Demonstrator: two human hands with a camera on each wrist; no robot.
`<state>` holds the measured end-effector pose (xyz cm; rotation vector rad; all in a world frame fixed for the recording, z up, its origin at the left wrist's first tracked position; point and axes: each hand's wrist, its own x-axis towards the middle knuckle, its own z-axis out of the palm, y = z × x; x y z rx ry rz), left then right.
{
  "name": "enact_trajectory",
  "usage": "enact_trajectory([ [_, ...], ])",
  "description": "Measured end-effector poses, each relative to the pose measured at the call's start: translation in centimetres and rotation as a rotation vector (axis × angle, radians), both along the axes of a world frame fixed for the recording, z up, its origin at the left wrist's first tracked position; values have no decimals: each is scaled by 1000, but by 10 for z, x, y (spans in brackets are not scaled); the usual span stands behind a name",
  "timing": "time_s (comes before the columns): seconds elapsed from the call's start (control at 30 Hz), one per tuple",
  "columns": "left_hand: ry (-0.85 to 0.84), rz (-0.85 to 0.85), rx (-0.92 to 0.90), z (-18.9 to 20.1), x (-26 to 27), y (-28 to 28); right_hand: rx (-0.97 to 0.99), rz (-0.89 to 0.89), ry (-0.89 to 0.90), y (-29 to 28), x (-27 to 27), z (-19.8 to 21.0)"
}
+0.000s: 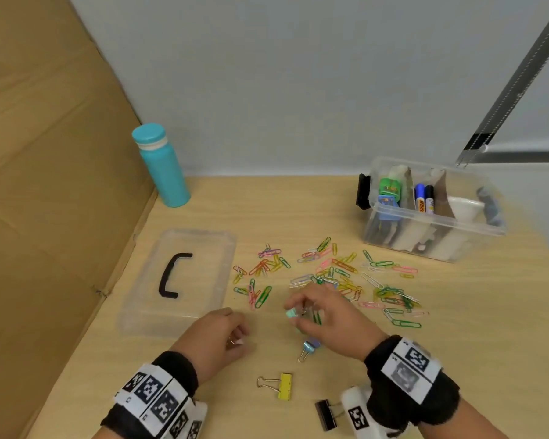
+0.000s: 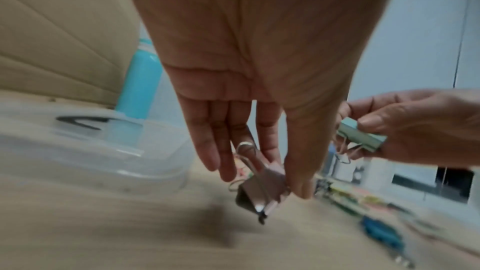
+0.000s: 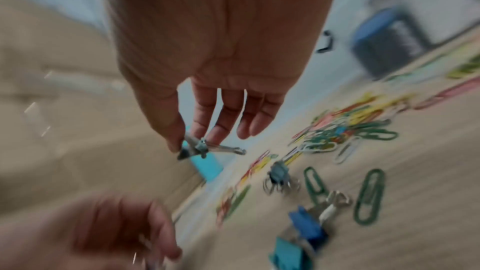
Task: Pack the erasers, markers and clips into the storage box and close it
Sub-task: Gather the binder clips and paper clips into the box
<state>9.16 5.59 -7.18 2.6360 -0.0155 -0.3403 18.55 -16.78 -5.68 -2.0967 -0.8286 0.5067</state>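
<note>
Left hand: the left hand (image 2: 259,93) pinches a pink binder clip (image 2: 262,190) between thumb and fingers, just above the table (image 1: 457,359), near the front edge.
Right hand: the right hand (image 1: 327,315) pinches a mint-green binder clip (image 1: 290,313) by its body, lifted a little off the wood, close beside the left hand.
Step in hand: gathering the clips, I'd say; one binder clip in each hand, neither yet on its way to the box.
Still loose: a blue binder clip (image 1: 309,346), a yellow one (image 1: 282,386) and a black one (image 1: 325,415) lie near the wrists; a wide scatter of coloured paper clips (image 1: 339,277) lies beyond the hands.
Storage box: the clear storage box (image 1: 435,239) stands open at the far right, markers (image 1: 424,199) already upright inside, with erasers (image 1: 389,191) in the next compartment.
Lid: the lid (image 1: 178,280) lies flat to the left, well apart from the box.
Next move: likely a carry over the paper clips to the box, then many small pick-ups or a sweep.
Room: open table between hands and box; cardboard wall (image 1: 45,185) hems the left, a teal bottle (image 1: 162,166) stands at the back.
</note>
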Motion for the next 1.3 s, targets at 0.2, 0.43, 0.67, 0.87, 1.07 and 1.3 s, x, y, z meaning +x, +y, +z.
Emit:
enact_trajectory([
  [0.2, -58, -51, -320, -2, 9, -18, 262, -386, 390, -34, 12, 2],
  [0.43, 8, -204, -277, -10, 11, -35, -121, -203, 110, -40, -11, -19],
  [0.67, 190, -410, -151, -12, 5, -52, -568, 54, -273, -29, -24, -27],
  [0.87, 158, -379, -26, -22, 2, -55, -529, 26, -262, -20, -19, -30],
  [1.07, 70, -262, -65, -23, 5, -49, -486, -31, -144, -33, -21, -34],
  [1.3, -8, -128, -170, -23, 10, -53, -449, -75, -173, -36, -26, -36],
])
